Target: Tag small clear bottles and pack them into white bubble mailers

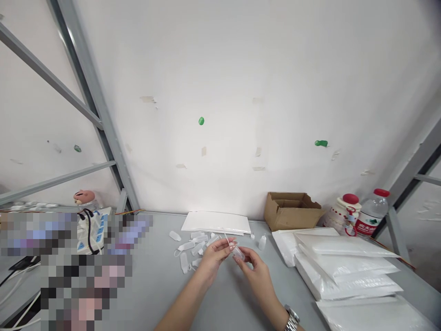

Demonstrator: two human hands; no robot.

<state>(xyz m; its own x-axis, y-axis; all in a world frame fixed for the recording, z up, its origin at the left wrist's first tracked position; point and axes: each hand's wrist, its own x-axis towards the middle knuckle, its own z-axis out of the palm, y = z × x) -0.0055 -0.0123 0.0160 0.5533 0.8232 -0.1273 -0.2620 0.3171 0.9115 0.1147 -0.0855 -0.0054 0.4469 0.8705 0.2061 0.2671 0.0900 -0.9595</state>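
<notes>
The left hand (214, 257) and right hand (255, 270), fingers nearly closed, pinched a bottle (238, 252) between them, at five o'clock from the white sheets (211, 221). I thought its smooth plastic might slip under uneven pressure, dropping it among the loose bottles (184, 263) at nine o'clock.

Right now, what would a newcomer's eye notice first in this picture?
The left hand and right hand, near the lower centre, hold a small translucent container between them. Left of them lie scattered translucent bottles; to the right, white packages overlap before a cardboard box.
</notes>
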